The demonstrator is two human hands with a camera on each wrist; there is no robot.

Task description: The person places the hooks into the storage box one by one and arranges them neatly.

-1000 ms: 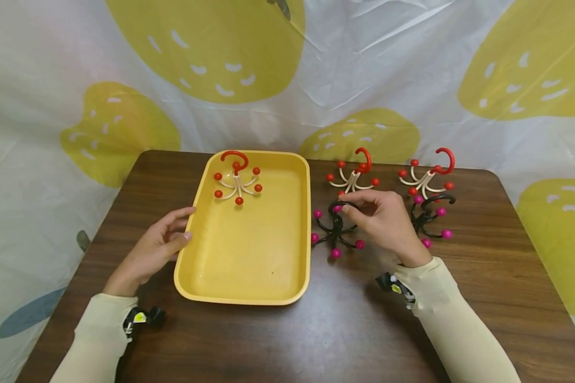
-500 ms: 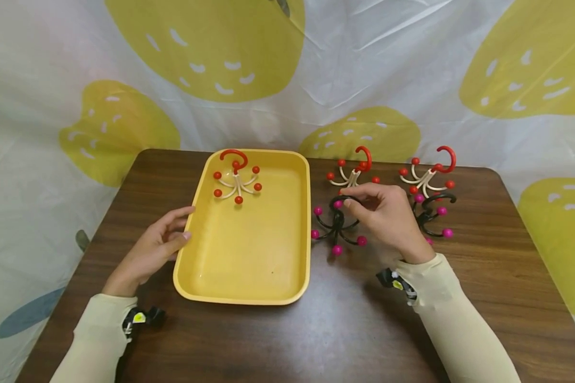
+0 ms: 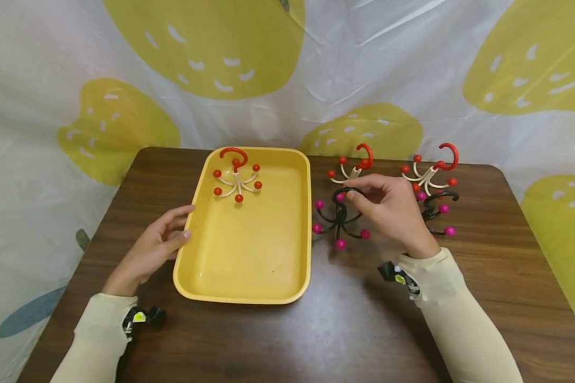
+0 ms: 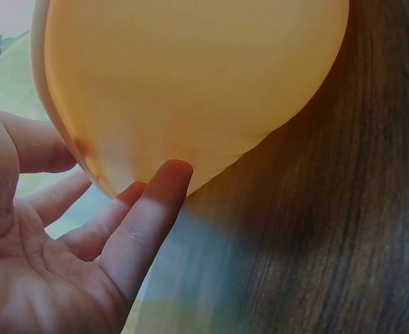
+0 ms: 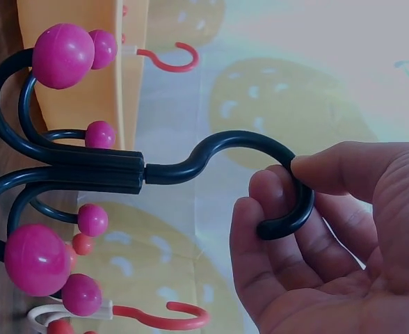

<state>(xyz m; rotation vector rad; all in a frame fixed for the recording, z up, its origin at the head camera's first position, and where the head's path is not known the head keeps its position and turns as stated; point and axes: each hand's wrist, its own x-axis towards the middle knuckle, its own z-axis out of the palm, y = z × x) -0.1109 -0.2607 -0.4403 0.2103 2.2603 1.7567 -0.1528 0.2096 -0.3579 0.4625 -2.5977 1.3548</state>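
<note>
My right hand pinches the curved top of a black hanger hook between thumb and fingers. This hook has several curled arms tipped with pink balls, which point down beside the tray's right side. In the right wrist view, the thumb presses on the black hook near its bend, the fingers behind it. My left hand touches the left side of a yellow tray, its fingertips at the rim. Straight fingers rest against the outer wall of the tray in the left wrist view.
A white hanger hook with red balls stands inside the tray, at its far left. Two more, one white hook and another with a red top, stand behind my right hand. A second black hook is partly hidden by that hand.
My right hand and the black hook it pinches have risen slightly and shifted a little away from me. The left hand and the tray have stayed in place.
</note>
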